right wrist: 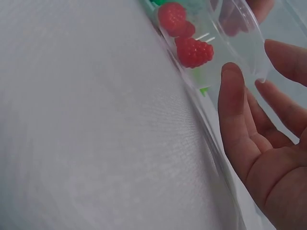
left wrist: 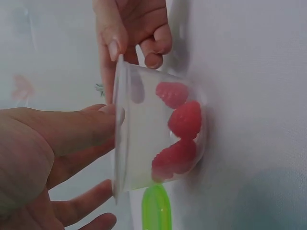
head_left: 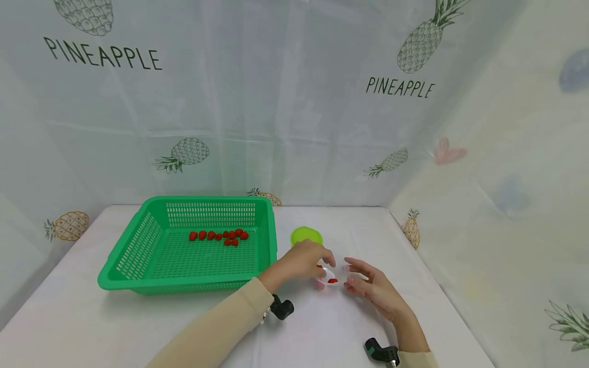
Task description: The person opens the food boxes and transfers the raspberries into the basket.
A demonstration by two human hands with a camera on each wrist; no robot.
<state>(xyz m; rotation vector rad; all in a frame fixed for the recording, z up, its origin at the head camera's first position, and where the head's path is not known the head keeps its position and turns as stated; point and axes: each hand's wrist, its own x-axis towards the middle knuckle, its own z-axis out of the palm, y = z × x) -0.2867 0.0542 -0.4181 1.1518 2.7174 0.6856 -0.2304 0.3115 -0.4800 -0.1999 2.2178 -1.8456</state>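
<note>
A clear plastic cup (left wrist: 141,139) with a wide rim stands on the white table, several red raspberries (left wrist: 185,119) at its bottom. My left hand (head_left: 304,258) is over the cup's mouth, thumb and fingers spread apart, with the thumb tip right at the rim in the left wrist view. Beside the cup on the right, my right hand (head_left: 378,291) has its fingers loosely bent and apart. Its thumb (right wrist: 232,88) overlaps the cup's side in the right wrist view. Just behind the left hand lies a round, bright green lid-like piece (head_left: 306,234).
A large green slotted basket (head_left: 193,263) stands on the left of the table, with several raspberries (head_left: 202,235) grouped toward its back. Pineapple-printed curtains (head_left: 276,102) hang behind and along the right side. A small black camera (head_left: 281,308) sits on my left wrist.
</note>
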